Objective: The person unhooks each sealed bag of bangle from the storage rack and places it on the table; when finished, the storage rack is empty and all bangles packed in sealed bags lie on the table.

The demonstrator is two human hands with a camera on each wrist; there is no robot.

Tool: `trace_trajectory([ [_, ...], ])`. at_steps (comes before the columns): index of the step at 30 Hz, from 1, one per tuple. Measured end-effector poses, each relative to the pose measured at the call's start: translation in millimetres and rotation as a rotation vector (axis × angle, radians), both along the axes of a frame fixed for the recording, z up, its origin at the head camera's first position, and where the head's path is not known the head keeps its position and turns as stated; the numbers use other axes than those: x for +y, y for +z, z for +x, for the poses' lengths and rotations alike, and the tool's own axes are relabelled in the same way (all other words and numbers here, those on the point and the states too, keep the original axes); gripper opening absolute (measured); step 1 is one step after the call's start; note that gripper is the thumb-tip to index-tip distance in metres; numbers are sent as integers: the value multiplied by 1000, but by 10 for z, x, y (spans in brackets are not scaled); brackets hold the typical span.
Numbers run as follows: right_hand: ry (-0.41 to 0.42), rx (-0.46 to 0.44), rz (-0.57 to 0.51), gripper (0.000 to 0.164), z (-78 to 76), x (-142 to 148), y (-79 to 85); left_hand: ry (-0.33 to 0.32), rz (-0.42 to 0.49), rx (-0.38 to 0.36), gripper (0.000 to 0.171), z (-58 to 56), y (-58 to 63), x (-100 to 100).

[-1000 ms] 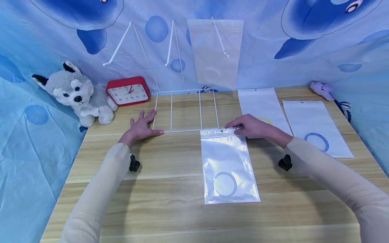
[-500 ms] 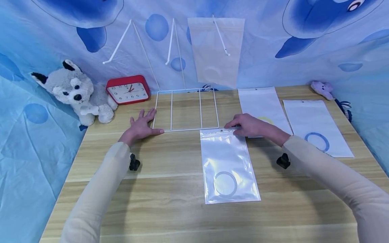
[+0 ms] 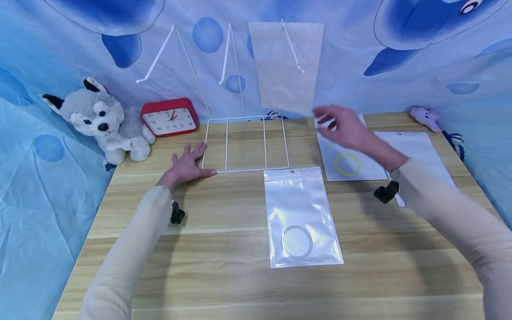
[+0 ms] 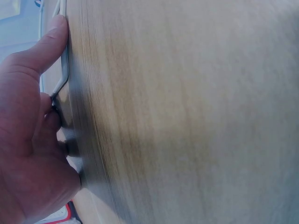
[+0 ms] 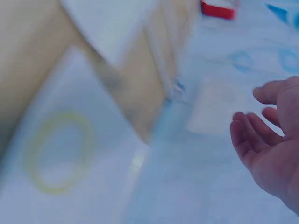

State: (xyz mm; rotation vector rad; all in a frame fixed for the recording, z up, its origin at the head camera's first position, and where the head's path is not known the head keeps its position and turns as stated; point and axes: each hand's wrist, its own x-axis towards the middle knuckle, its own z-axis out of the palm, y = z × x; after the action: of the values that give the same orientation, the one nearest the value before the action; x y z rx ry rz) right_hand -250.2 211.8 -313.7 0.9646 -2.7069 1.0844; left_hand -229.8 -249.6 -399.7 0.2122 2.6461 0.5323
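White wire rack (image 3: 265, 144) on the counter (image 3: 224, 266), left hand (image 3: 186, 168) spread at its left front corner, right hand (image 3: 345, 126) raised to its right, loosely bent, shiny bag (image 3: 303, 213) just before it, sideways between both hands

On the left of the frame, the left hand (image 4: 28, 135) rests its thumb tip on a white wire rack (image 4: 65, 70). Wood-grained tabletop (image 4: 187, 116) fills the middle and right.
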Motion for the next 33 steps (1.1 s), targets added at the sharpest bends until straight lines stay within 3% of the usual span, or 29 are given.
trace_trajectory([
  [6, -211, 68, -118, 53, -237, 6, 625, 4, -7, 5, 106, -4, 9, -4],
  [11, -272, 23, -180, 54, -431, -55, 895, 8, -12, -3, 107, 5, 23, -6],
  [17, -264, -139, -279, 59, -605, -198, 1027, -3, -6, 4, 106, 13, 20, -1],
  [33, -285, -291, -464, 46, -801, -229, 1074, -7, 7, 16, 107, -10, 1, 74],
])
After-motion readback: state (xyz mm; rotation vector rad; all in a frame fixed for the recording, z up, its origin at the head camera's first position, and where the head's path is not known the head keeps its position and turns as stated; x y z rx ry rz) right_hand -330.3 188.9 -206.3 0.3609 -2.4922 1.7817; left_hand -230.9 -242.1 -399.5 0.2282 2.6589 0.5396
